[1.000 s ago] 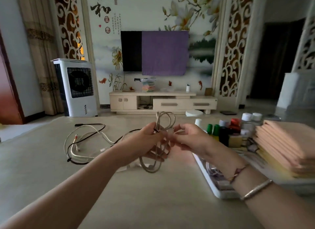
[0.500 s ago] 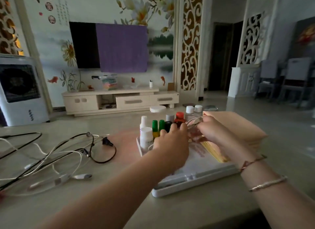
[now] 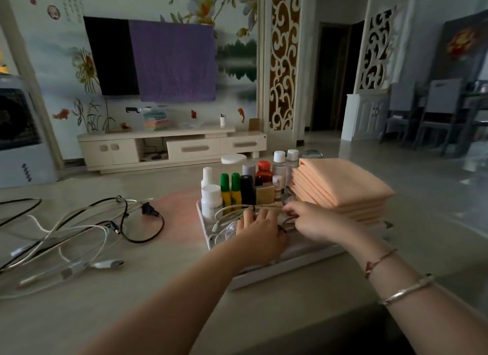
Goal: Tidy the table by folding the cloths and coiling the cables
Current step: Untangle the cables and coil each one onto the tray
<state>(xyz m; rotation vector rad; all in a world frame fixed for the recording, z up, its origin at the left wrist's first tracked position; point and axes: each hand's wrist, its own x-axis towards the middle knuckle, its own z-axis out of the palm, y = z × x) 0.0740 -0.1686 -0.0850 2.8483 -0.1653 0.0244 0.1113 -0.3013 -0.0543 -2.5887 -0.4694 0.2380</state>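
Both hands had come down into the white tray (image 3: pixel 266 271) with the coiled cable (image 3: pixel 239 212): the left hand (image 3: pixel 260 234) lay palm-down over the coil with its fingers fairly straight and pressing on it, while the right hand (image 3: pixel 311 220) had its fingertips curled and pinching the cable's strand just beside the left hand's fingers. Half a second before, the two hands were higher, holding the coil above the tray in front of the bottles; now the coil rested inside the tray's near-left part, its pale loops showing to the left of the left hand. A full second before, the coil was held up over the bare table (image 3: pixel 148 302), well left of the tray, and the head had since turned right, so the tray sat near the middle of the view. Behind the hands, a cluster of small bottles (image 3: pixel 232 188) stood upright along the tray's far side, and the stack of folded peach cloths (image 3: pixel 340 185) lay at the tray's right end, just beyond the right hand. On the table to the left, well apart from the tray, the tangle of black and white loose cables (image 3: pixel 79 230) remained uncoiled, lying as it did before. Two bracelets (image 3: pixel 406 288) circled the right wrist.
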